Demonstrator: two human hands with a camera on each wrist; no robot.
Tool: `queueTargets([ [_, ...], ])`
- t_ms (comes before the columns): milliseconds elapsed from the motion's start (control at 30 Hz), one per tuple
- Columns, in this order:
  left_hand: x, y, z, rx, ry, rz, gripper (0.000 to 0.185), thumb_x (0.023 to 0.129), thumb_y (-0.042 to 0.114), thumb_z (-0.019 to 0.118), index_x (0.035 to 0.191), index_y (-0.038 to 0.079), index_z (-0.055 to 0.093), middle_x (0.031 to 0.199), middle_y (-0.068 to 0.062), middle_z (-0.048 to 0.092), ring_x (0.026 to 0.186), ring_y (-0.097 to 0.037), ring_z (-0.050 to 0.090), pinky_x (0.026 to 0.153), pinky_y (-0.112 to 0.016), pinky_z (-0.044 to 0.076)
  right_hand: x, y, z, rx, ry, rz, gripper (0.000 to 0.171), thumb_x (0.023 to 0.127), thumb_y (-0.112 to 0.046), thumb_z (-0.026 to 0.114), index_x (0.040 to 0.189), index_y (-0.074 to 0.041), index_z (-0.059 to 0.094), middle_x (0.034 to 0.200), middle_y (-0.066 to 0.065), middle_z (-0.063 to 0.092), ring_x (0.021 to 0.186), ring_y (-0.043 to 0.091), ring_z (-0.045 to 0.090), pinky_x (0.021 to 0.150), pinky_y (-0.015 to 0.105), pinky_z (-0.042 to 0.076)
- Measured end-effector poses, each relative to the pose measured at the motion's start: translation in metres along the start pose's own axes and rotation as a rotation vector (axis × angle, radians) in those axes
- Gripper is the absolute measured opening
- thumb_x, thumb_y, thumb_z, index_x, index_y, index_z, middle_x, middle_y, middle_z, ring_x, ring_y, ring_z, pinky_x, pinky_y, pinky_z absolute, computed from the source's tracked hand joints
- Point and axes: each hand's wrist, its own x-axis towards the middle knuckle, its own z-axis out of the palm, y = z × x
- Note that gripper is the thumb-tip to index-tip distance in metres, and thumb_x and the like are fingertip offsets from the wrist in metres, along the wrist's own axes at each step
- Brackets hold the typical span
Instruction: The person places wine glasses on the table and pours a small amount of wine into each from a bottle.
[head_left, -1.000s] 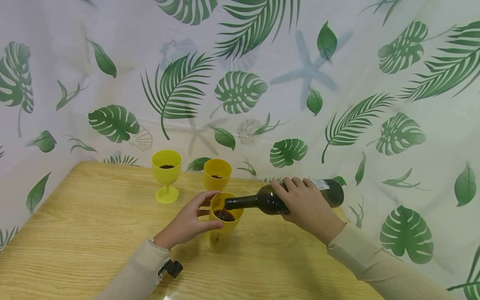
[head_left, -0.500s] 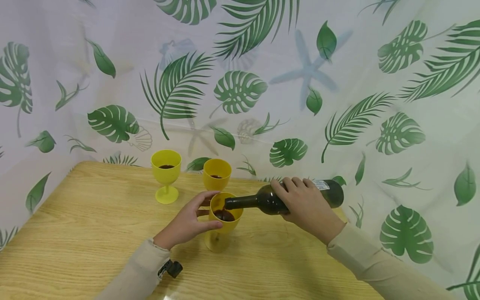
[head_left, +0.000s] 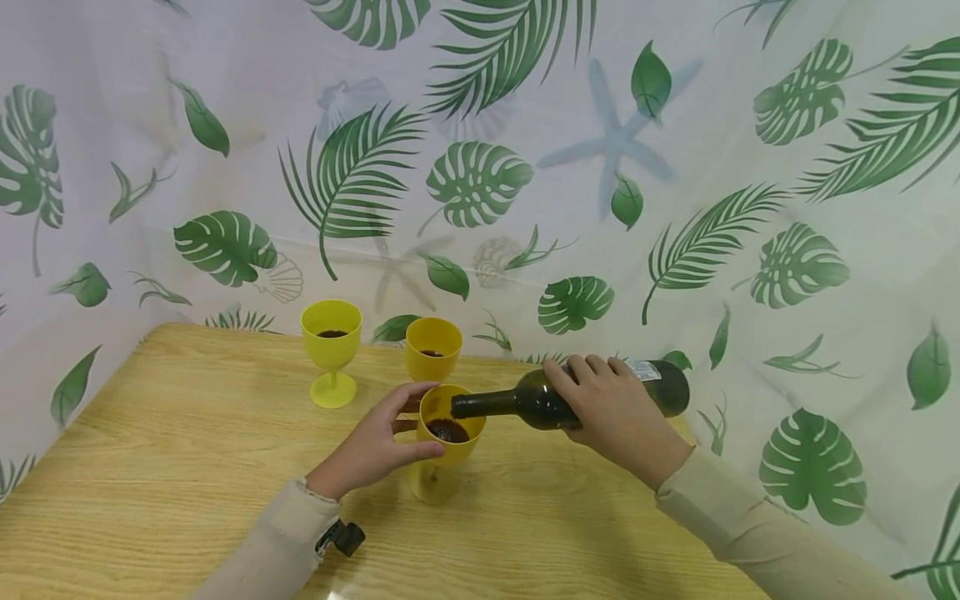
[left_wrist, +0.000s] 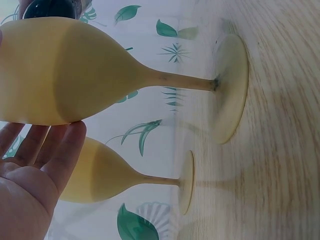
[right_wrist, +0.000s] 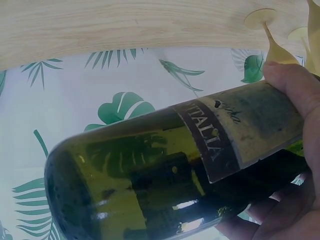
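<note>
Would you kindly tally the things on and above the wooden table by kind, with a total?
Yellow goblets: 3 (near, back middle, back left)
Dark green wine bottle: 1
Hands: 2 (left hand, right hand)
Total: 6

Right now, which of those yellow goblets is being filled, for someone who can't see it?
On the wooden table stand three yellow goblets. It is the nearest goblet, steadied by the left hand. Only this one has the dark bottle tipped over its rim.
</note>
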Motion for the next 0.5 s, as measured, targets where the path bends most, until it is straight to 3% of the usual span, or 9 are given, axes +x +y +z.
queueTargets([
  [500,-0.0010,0.0032,-0.0009,0.001,-0.005,0.012,0.080,0.088,0.029,0.085,0.155,0.015,0.042,0.146,-0.003,0.053,0.135,-0.026,0.051,0.111,-0.048,0.047,0.0014,0.0001,-0.0007,0.007,0.018,-0.012,0.085,0.069,-0.036,0.098,0.135,-0.013,0.050,0.113,0.013,0.062,0.104,0.034,0.064,0.089,0.057,0.057],
])
